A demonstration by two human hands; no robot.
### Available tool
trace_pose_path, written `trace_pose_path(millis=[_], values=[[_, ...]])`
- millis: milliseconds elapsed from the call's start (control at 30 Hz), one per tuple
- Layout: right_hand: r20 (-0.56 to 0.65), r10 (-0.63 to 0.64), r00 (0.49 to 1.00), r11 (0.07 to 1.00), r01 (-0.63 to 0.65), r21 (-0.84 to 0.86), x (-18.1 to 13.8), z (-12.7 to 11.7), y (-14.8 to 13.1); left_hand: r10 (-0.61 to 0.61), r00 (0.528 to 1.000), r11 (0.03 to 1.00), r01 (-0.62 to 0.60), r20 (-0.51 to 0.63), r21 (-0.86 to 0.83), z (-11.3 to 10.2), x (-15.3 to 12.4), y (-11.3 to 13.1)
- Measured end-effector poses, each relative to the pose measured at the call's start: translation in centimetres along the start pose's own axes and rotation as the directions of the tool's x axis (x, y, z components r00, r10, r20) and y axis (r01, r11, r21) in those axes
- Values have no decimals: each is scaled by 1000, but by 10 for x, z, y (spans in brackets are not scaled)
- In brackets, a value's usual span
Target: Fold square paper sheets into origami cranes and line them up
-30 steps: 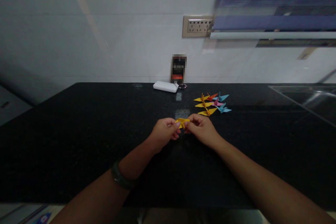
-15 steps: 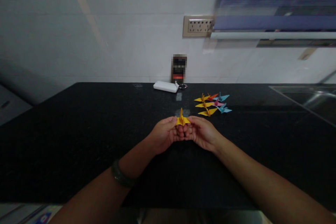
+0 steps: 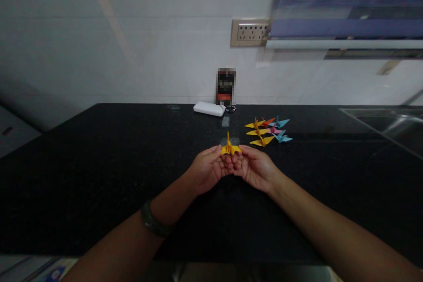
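Observation:
A yellow paper crane [image 3: 229, 149] is held up between both hands over the dark countertop, its narrow point upward. My left hand [image 3: 209, 168] pinches its left wing between thumb and fingers. On the other side, my right hand [image 3: 256, 167] pinches the right wing. The fingertips of both hands come close together beneath the crane. Beyond my right hand stands a group of folded cranes: yellow ones [image 3: 262, 141] on the left, an orange one [image 3: 268, 122], a pink one [image 3: 273, 130] and blue ones [image 3: 283, 138] on the right.
The black countertop [image 3: 99, 176] reaches back to a tiled wall. A white power bank-like block [image 3: 209, 109] lies by the wall, with a pixelated upright object [image 3: 225, 87] behind it. A sink edge [image 3: 380, 131] is at the right, and a socket panel [image 3: 251, 32] is on the wall.
The crane sits slightly higher, and its wings look spread a little wider between my hands. Both hands keep their hold, and the other cranes stay where they were.

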State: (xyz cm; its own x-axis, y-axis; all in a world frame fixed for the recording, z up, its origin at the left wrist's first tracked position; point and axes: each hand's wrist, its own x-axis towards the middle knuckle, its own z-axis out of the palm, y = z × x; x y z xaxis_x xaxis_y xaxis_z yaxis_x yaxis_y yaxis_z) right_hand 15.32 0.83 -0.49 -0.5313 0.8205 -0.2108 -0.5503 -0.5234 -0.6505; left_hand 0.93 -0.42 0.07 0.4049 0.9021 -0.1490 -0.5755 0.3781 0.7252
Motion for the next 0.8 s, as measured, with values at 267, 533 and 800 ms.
trace_pose_path(millis=[267,533,800], values=[[30,-3,1000,1000,3,9,-1,1,1,5,1000,1000,-5,5,4,1,0,0],[20,-7,1000,999,6,32,-2,5,0,10,999,1000,-10,48,5,0,1,0],[-4,-14,1000,989,14,148,-4,3,-5,49,998,999,-48,-48,10,-2,0,3]])
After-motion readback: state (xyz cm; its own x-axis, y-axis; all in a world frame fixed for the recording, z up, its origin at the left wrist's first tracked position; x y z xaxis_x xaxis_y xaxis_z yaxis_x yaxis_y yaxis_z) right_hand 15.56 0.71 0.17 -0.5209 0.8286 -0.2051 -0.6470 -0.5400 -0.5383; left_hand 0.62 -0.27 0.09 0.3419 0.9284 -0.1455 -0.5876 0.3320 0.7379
